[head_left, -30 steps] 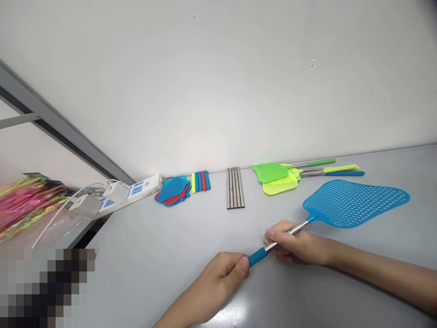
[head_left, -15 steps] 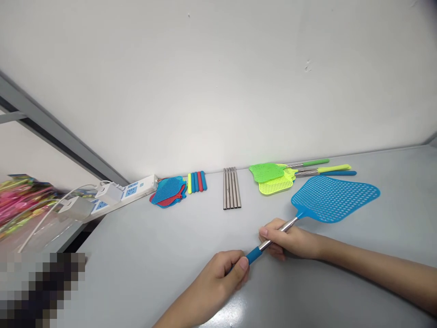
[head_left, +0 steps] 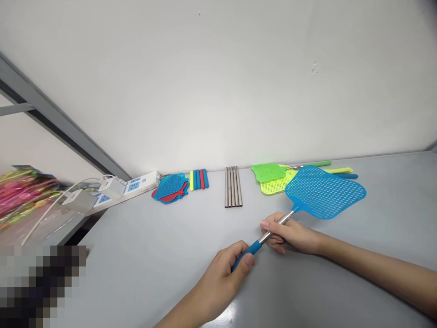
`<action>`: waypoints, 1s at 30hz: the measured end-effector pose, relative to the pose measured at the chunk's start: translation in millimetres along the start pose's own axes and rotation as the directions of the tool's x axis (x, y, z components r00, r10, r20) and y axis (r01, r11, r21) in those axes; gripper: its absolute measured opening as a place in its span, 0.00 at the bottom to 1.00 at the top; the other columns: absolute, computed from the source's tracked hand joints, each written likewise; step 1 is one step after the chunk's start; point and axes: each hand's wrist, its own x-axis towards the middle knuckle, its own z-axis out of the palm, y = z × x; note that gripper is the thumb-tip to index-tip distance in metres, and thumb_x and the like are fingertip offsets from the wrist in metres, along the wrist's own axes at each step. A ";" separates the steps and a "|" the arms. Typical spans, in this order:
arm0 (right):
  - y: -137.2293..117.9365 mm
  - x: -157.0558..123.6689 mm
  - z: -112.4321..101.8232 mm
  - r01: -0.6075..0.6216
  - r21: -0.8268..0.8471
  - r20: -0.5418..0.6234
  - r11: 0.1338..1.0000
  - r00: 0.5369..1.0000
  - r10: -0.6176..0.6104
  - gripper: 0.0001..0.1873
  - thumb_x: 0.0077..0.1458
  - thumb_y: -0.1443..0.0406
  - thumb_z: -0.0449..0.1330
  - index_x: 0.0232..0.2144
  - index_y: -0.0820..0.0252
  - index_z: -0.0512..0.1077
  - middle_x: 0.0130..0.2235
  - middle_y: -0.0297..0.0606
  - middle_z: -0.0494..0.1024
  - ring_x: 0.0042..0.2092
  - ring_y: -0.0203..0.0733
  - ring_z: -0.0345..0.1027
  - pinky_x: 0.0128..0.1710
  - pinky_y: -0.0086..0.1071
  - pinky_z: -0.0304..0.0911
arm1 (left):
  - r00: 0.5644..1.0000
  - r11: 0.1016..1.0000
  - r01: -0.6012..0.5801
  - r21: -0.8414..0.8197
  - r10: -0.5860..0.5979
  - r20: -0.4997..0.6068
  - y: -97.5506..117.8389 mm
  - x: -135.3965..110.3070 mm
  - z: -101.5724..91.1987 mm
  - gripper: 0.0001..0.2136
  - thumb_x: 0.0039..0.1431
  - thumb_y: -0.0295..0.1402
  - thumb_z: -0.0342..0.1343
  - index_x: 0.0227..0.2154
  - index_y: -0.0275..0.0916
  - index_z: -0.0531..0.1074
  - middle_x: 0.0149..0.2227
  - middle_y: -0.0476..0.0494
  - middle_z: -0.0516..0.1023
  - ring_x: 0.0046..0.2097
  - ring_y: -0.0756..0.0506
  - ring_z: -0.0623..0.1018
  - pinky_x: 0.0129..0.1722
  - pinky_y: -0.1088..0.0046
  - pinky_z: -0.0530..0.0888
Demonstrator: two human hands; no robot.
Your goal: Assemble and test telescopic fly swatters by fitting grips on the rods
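Note:
I hold a blue fly swatter [head_left: 324, 192] with both hands over a grey table [head_left: 143, 255]. My left hand [head_left: 227, 273] is closed round its blue handle grip. My right hand [head_left: 290, 233] pinches the metal telescopic rod just above the grip. The blue mesh head tilts up to the right and overlaps the finished green and yellow swatters [head_left: 271, 177] lying by the wall.
Along the wall lie several metal rods [head_left: 233, 192], several coloured handle grips [head_left: 199, 179] and a pile of blue and red mesh heads [head_left: 170, 188]. A white power strip [head_left: 136, 186] with chargers sits at the left, beside pink and yellow packaged goods [head_left: 23, 193].
The swatter's head has swung left and up toward the finished swatters. The rod looks shorter, and my left hand now covers more of the blue grip.

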 end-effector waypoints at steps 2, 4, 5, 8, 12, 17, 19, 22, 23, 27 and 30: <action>0.4 0.7 0.6 0.024 0.084 -0.044 0.996 0.999 -0.021 0.24 0.54 0.53 0.51 0.14 0.60 0.54 0.13 0.23 0.52 0.14 0.28 0.52 0.14 0.23 0.49 | 1.000 1.000 -0.005 -0.028 0.004 -0.025 -0.7 -0.1 1.4 0.15 0.59 0.45 0.40 0.26 0.38 0.58 0.23 0.55 0.52 0.25 0.53 0.54 0.24 0.77 0.53; -2.5 1.0 0.8 0.056 0.214 -0.105 0.975 0.994 -0.034 0.20 0.54 0.53 0.51 0.19 0.61 0.59 0.16 0.25 0.55 0.15 0.28 0.53 0.14 0.23 0.49 | 0.998 0.998 -0.017 -0.061 0.014 -0.055 -1.5 0.0 1.6 0.15 0.59 0.45 0.41 0.27 0.38 0.57 0.23 0.55 0.53 0.25 0.53 0.54 0.24 0.78 0.54; -5.8 1.0 0.2 0.076 0.288 -0.138 0.955 0.990 -0.037 0.18 0.54 0.53 0.51 0.23 0.61 0.62 0.18 0.26 0.58 0.16 0.29 0.54 0.15 0.23 0.51 | 0.998 0.997 -0.022 -0.079 0.017 -0.065 -2.0 0.2 1.5 0.14 0.59 0.45 0.41 0.27 0.39 0.56 0.23 0.55 0.53 0.25 0.54 0.55 0.25 0.78 0.54; -22.9 1.0 -5.5 0.179 0.403 -0.268 0.897 0.961 -0.071 0.16 0.57 0.55 0.48 0.37 0.61 0.66 0.27 0.33 0.66 0.25 0.33 0.62 0.22 0.26 0.60 | 0.998 0.989 -0.028 -0.145 0.019 -0.065 -2.7 1.0 0.6 0.14 0.59 0.45 0.41 0.27 0.39 0.55 0.22 0.56 0.52 0.24 0.54 0.53 0.23 0.77 0.53; -48.9 3.0 -14.9 0.244 0.641 -0.316 0.728 0.948 -0.039 0.19 0.57 0.56 0.46 0.39 0.65 0.67 0.34 0.41 0.68 0.37 0.40 0.65 0.38 0.34 0.65 | 0.998 0.975 -0.061 -0.213 0.053 -0.041 -2.7 1.5 0.4 0.14 0.59 0.44 0.41 0.26 0.39 0.54 0.21 0.56 0.52 0.23 0.54 0.53 0.22 0.77 0.53; -62.1 9.1 -6.6 0.222 0.781 -0.293 0.584 0.956 0.028 0.17 0.57 0.55 0.47 0.30 0.63 0.67 0.29 0.38 0.67 0.33 0.38 0.65 0.38 0.33 0.66 | 0.999 0.918 -0.049 -0.393 0.045 -0.020 -5.8 4.4 3.8 0.15 0.59 0.46 0.39 0.30 0.38 0.58 0.21 0.55 0.55 0.20 0.55 0.54 0.19 0.78 0.52; -65.3 12.7 1.4 0.234 0.784 -0.273 0.574 0.962 -0.020 0.18 0.58 0.55 0.46 0.31 0.62 0.67 0.23 0.32 0.64 0.25 0.34 0.61 0.32 0.30 0.66 | 1.000 0.860 -0.013 -0.510 0.014 -0.003 -7.0 6.9 5.7 0.17 0.59 0.48 0.36 0.31 0.38 0.59 0.20 0.56 0.55 0.18 0.56 0.53 0.17 0.79 0.50; -73.7 20.7 14.2 0.283 0.742 -0.277 0.608 0.955 -0.106 0.17 0.59 0.56 0.47 0.36 0.63 0.68 0.18 0.25 0.54 0.18 0.30 0.51 0.21 0.24 0.60 | 0.998 0.768 0.049 -0.638 -0.018 0.056 -6.5 9.7 7.6 0.18 0.57 0.50 0.40 0.29 0.39 0.59 0.19 0.57 0.53 0.17 0.57 0.50 0.16 0.80 0.48; -77.3 24.2 18.6 0.292 0.721 -0.285 0.629 0.952 -0.115 0.16 0.58 0.57 0.48 0.36 0.64 0.68 0.17 0.24 0.52 0.18 0.29 0.49 0.19 0.22 0.58 | 0.997 0.741 0.066 -0.668 -0.024 0.073 -5.9 9.9 7.9 0.18 0.56 0.51 0.41 0.28 0.39 0.59 0.19 0.57 0.52 0.17 0.57 0.50 0.16 0.81 0.47; -89.7 39.4 37.4 0.317 0.633 -0.324 0.706 0.937 -0.130 0.18 0.54 0.54 0.53 0.30 0.66 0.68 0.15 0.21 0.45 0.15 0.26 0.36 0.12 0.19 0.45 | 0.995 0.669 0.097 -0.737 -0.046 0.089 -4.5 6.9 9.5 0.23 0.53 0.56 0.39 0.21 0.38 0.55 0.16 0.58 0.48 0.16 0.58 0.46 0.14 0.81 0.44; -93.1 46.8 48.6 0.306 0.594 -0.320 0.744 0.938 -0.131 0.23 0.52 0.49 0.52 0.20 0.64 0.64 0.14 0.20 0.42 0.15 0.26 0.30 0.10 0.19 0.38 | 0.999 0.679 0.052 -0.733 -0.028 0.045 -6.0 4.5 11.6 0.24 0.51 0.56 0.42 0.19 0.38 0.52 0.15 0.58 0.46 0.16 0.58 0.44 0.14 0.82 0.42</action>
